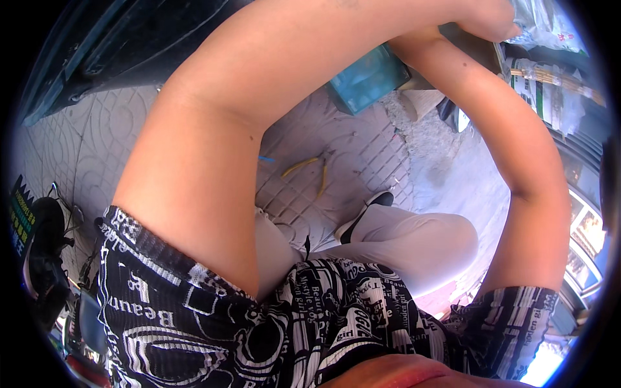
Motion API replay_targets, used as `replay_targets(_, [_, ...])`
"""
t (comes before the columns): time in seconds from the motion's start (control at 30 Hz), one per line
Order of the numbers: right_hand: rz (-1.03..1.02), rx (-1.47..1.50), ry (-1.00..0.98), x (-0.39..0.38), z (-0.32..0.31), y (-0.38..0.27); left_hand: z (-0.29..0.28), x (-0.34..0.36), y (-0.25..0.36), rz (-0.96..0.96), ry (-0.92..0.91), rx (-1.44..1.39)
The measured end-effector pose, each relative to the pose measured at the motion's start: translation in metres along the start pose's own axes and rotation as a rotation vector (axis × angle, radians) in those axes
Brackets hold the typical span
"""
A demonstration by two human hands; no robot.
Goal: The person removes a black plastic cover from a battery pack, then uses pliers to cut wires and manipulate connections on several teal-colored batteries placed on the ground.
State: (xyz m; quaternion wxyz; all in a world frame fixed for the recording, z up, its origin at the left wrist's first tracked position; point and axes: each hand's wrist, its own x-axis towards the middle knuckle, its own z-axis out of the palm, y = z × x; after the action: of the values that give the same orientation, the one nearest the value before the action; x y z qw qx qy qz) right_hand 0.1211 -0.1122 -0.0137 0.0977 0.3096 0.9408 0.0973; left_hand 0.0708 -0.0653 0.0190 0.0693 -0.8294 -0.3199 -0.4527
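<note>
My left arm reaches across to the upper right, and my left hand (490, 19) sits at the top edge beside a clear plastic bag (550, 29). Most of its fingers are cut off by the frame, so their grip does not show. My right forearm rises from the lower right and passes behind the left one. The right hand is hidden there. Under the crossing arms stands a translucent teal box (369, 81). Yellow-handled pliers (301, 166) lie spread on the paving, away from both hands.
Patterned paving (103, 129) spreads below, with my bent leg (414, 246) over it. Dark panels (129, 45) stand at the upper left. A bundle of thin sticks (550, 75) lies at the upper right, near a pale cylinder (420, 103). A dark, cluttered object (48, 239) is at far left.
</note>
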Motion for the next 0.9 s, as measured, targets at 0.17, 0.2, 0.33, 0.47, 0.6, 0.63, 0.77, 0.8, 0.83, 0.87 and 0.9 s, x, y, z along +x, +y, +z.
replay_targets(0.17, [0.017, 0.153, 0.096, 0.004, 0.003, -0.003, 0.001, 0.004, 0.004, 0.002, -0.127, 0.035])
replay_targets(0.2, [0.02, 0.171, 0.113, 0.003, 0.004, -0.004, 0.002, 0.005, 0.003, 0.017, -0.121, 0.046])
replay_targets(0.33, [0.043, 0.22, 0.143, -0.002, 0.006, -0.009, -0.002, 0.008, 0.009, 0.04, -0.138, 0.01])
replay_targets(0.47, [0.058, 0.269, 0.177, 0.001, 0.009, -0.018, -0.013, 0.011, 0.016, -0.024, -0.199, 0.019])
replay_targets(0.6, [0.074, 0.307, 0.217, 0.004, 0.013, -0.031, -0.016, 0.015, 0.018, -0.05, -0.249, 0.022])
replay_targets(0.63, [0.082, 0.315, 0.224, 0.005, 0.015, -0.033, -0.015, 0.016, 0.018, -0.053, -0.261, 0.023])
replay_targets(0.77, [0.126, 0.388, 0.285, 0.0, 0.012, -0.039, -0.006, 0.011, 0.01, -0.019, -0.236, 0.036])
replay_targets(0.8, [0.135, 0.411, 0.301, -0.001, 0.01, -0.037, -0.007, 0.008, 0.009, -0.011, -0.238, 0.043])
replay_targets(0.83, [0.151, 0.434, 0.323, -0.004, 0.008, -0.036, -0.007, 0.005, 0.009, -0.002, -0.24, 0.049])
replay_targets(0.87, [0.176, 0.466, 0.339, -0.008, 0.005, -0.036, -0.006, 0.002, 0.01, 0.006, -0.215, 0.026])
replay_targets(0.9, [0.198, 0.49, 0.357, -0.012, -0.002, -0.035, -0.007, 0.003, 0.012, 0.013, -0.185, 0.007])
